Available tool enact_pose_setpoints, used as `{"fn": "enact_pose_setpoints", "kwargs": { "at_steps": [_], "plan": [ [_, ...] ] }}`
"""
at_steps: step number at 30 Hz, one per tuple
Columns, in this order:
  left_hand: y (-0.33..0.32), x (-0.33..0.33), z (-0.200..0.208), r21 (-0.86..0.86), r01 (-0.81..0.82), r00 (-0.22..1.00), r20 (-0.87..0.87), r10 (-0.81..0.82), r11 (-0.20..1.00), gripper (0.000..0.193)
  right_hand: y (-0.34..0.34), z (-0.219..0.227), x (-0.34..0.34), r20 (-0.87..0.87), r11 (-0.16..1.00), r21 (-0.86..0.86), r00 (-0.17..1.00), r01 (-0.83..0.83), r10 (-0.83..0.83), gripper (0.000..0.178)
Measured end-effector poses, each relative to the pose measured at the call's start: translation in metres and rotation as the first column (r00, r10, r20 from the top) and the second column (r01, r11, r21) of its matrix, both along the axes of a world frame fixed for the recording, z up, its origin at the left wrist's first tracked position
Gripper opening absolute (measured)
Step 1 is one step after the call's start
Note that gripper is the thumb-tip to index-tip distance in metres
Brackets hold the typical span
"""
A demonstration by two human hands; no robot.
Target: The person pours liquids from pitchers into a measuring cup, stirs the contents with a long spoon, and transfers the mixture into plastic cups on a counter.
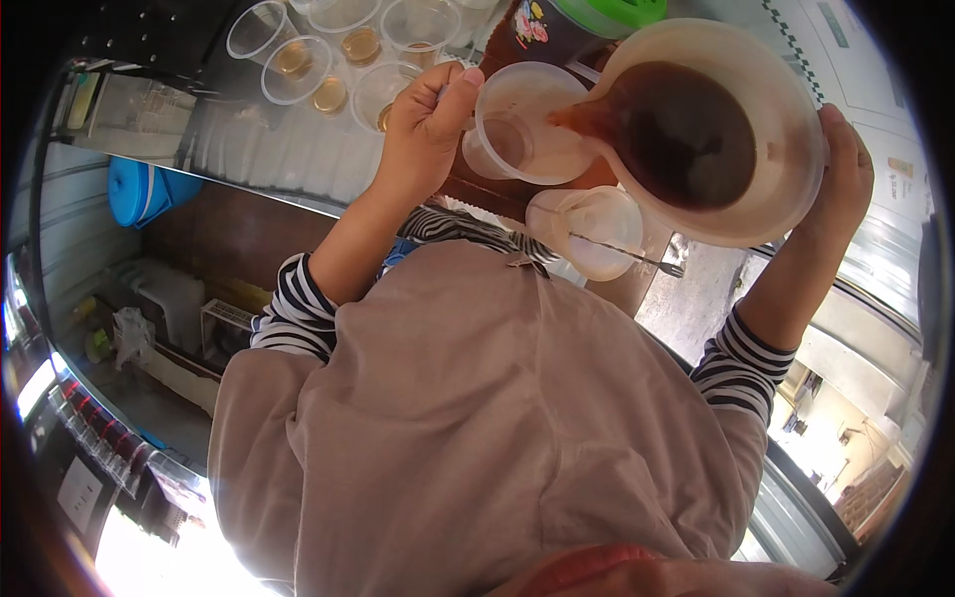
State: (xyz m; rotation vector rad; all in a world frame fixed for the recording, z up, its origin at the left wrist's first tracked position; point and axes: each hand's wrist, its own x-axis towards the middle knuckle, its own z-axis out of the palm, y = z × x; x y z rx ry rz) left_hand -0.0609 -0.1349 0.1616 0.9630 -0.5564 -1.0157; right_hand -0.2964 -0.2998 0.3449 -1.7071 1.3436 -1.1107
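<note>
My right hand grips the far-right side of a large translucent plastic pitcher. It is tilted left, and dark brown liquid reaches into its spout. That spout hangs over the mouth of a smaller translucent plastic jug. My left hand is closed at the jug's left side, thumb on top; the handle is mostly hidden by the fingers. A little brownish tint shows in the jug's bottom. Just below the two vessels stands a whitish plastic tub with a long metal spoon lying across it.
Several clear plastic cups with some amber liquid stand at the upper left on the shiny counter. A dark container with a green lid is behind the jug. A blue bucket sits lower, left of the counter.
</note>
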Motion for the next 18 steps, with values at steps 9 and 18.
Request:
{"fn": "enact_pose_setpoints", "kwargs": {
  "at_steps": [9, 18],
  "plan": [
    [0.005, 0.007, -0.003, -0.005, -0.038, 0.999, 0.023, 0.038, 0.999, 0.032, 0.007, 0.006, 0.005, -0.134, 0.998, -0.019, 0.990, -0.054, 0.051, 0.031],
    [0.010, 0.010, -0.005, -0.017, -0.045, 0.999, 0.015, 0.045, 0.999, 0.032, 0.005, 0.016, -0.002, -0.152, 0.998, -0.040, 0.988, -0.041, 0.034, 0.031]
  ]
}}
